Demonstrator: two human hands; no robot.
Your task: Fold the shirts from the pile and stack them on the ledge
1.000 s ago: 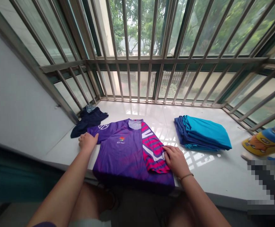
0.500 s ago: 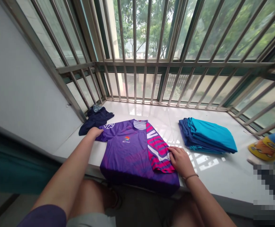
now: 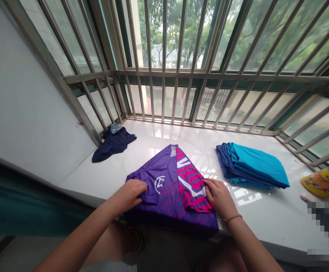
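A purple T-shirt (image 3: pixel 168 196) lies front up on the white ledge, its hem drooping over the front edge. Both sides are folded in over the chest: a plain purple sleeve with a white round emblem on the left, a pink-and-purple striped sleeve with white marks on the right. My left hand (image 3: pixel 133 192) is closed on the left fold, thumb toward the hem. At the outer edge of the striped sleeve, my right hand (image 3: pixel 217 192) grips the cloth with bent fingers; its thumb is hard to see.
A stack of folded blue and turquoise clothes (image 3: pixel 255 166) sits to the right. Crumpled dark navy cloth (image 3: pixel 113 143) lies at the back left by the wall. A yellow-and-blue object (image 3: pixel 324 181) stands at the far right. Metal window bars (image 3: pixel 164 98) border the ledge behind.
My left hand has brought the left sleeve inward and toward me, folding that side across the shirt's front and covering the chest logo. My right hand stays at the striped sleeve.
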